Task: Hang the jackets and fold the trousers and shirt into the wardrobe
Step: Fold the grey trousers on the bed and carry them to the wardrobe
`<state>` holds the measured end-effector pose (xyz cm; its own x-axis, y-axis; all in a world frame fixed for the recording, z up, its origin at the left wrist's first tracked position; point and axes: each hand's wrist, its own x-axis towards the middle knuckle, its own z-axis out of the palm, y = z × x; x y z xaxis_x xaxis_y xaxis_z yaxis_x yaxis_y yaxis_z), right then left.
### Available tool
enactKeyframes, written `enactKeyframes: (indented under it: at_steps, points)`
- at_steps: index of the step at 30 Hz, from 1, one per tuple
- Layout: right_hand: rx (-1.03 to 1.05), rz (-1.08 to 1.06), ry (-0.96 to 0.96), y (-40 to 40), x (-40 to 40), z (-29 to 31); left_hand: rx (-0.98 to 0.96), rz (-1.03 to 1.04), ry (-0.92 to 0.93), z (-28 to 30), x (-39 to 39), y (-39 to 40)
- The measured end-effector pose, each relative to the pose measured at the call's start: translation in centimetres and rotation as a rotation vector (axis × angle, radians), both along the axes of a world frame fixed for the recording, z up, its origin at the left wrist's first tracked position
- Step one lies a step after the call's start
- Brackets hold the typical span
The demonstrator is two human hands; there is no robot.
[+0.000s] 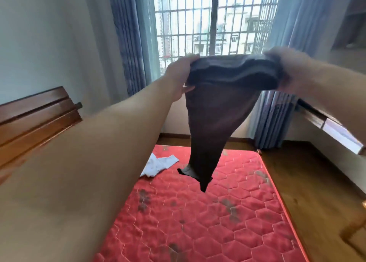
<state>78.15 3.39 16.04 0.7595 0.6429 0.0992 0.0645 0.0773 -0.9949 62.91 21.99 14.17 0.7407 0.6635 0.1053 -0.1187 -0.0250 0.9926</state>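
Dark brown trousers (215,111) hang in the air above the bed, held up by the waistband in front of the window. My left hand (179,73) grips the waistband's left end and my right hand (287,65) grips its right end. The legs dangle together, tapering down to the cuffs just over the red mattress (227,212). A white shirt (160,163) lies crumpled on the mattress at its far left, partly hidden behind my left forearm.
A wooden headboard (33,115) stands at the left. A barred window (213,20) with blue curtains (128,40) fills the far wall. Wooden floor (301,178) runs right of the bed, with a wooden ledge (334,127) along the right wall.
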Motion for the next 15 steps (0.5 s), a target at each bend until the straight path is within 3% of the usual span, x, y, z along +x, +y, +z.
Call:
enactKeyframes:
  at_steps: [5,11,15]
  points:
    - [-0.247,-0.016,0.242,-3.6,-0.9,-12.7,-0.177,-0.009,0.265,-11.5,-1.5,-3.9]
    - [-0.554,-0.073,0.472,-10.1,-8.1,-32.0,-0.32,-0.052,0.806,-29.1,-9.3,-10.5]
    - [-0.668,-0.022,0.55,-14.5,-13.3,-38.6,-0.255,-0.078,1.024,-34.3,-13.7,-14.2]
